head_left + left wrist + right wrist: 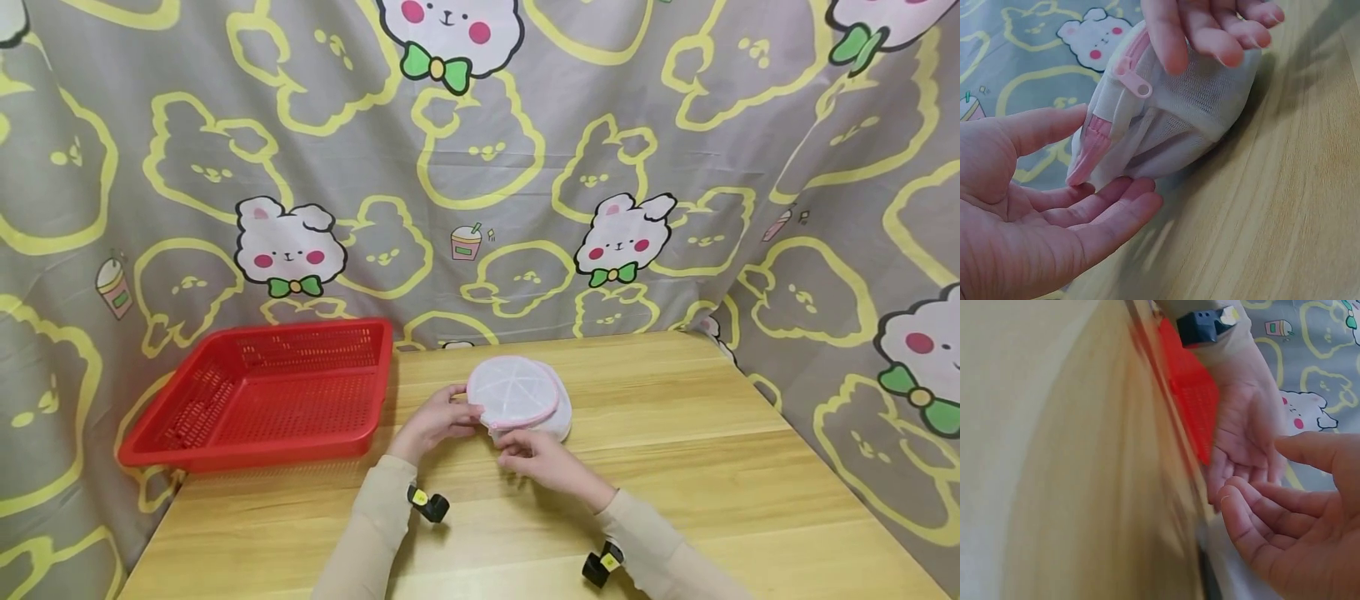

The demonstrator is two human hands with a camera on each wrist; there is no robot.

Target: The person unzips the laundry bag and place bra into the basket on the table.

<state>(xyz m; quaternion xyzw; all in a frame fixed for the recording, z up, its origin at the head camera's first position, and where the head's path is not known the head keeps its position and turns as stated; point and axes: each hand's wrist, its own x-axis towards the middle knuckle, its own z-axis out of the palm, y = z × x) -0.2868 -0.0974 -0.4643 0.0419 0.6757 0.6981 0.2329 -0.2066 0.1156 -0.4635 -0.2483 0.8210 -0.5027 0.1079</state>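
Observation:
A round white mesh laundry bag with pink zipper trim sits on the wooden table in the head view. My left hand holds its left edge, the thumb against the zipper band and the fingers curled under the mesh, as the left wrist view shows. A pink zipper pull hangs on the side facing me. At the bag's front edge is my right hand, its fingers loosely bent and nothing between thumb and fingertips. In the right wrist view this right hand faces the left palm, and the bag is mostly hidden.
A red perforated plastic basket stands at the table's left side. Behind the wooden table hangs a grey curtain printed with white bears and yellow outlines, which also closes off both sides.

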